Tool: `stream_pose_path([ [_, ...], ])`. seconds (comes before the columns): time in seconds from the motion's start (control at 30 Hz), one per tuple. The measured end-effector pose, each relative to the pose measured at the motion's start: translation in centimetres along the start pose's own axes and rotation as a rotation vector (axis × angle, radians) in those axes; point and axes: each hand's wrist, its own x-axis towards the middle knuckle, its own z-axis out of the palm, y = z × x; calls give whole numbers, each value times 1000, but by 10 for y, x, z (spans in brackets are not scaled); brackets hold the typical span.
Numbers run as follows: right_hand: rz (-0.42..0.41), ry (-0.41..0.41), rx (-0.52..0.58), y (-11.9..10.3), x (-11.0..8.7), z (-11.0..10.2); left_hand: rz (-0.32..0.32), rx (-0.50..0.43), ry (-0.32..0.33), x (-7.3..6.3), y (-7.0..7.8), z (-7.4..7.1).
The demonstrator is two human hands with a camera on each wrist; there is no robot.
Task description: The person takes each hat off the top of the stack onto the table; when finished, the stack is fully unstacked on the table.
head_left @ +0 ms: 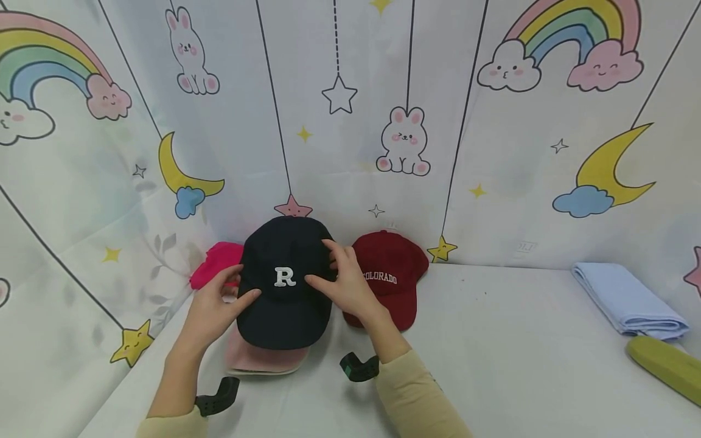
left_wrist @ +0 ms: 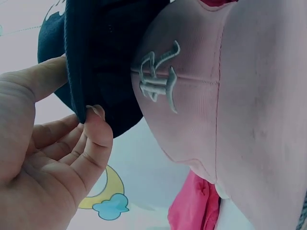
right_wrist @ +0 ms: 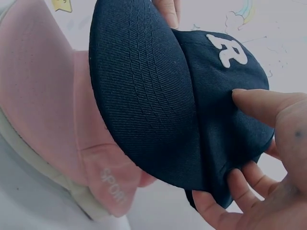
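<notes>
Both hands hold a navy baseball cap (head_left: 287,313) with a white letter R, raised in front of a pink cap (head_left: 268,360). My left hand (head_left: 213,307) grips its left side; in the left wrist view the thumb and fingers pinch the edge of the navy cap (left_wrist: 112,57). On the other side my right hand (head_left: 350,286) has its thumb on the crown's front and its fingers round the lower edge, as the right wrist view shows. Silver embroidery marks the front of the pink cap (left_wrist: 192,91), which the navy cap mostly hides in the head view.
A dark red COLORADO cap (head_left: 386,298) sits right of the navy cap. Bright pink fabric (head_left: 216,261) shows behind at the left. Toward the right lie a folded light blue cloth (head_left: 630,298) and a green object (head_left: 665,368). A patterned curtain (head_left: 350,146) hangs behind the white table (head_left: 493,365).
</notes>
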Motion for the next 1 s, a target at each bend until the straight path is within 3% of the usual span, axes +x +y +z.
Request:
stream_pose_path([
  [0.27,-18,21,-13,-7,-1,-11,38,-4,51,0,6,5],
  [0.47,-48,26,-36,-14,-3,-24,89,-61,106,1,12,11],
  [1.0,-32,35,-101,-24,-12,-62,120,-237,133,3,29,40],
])
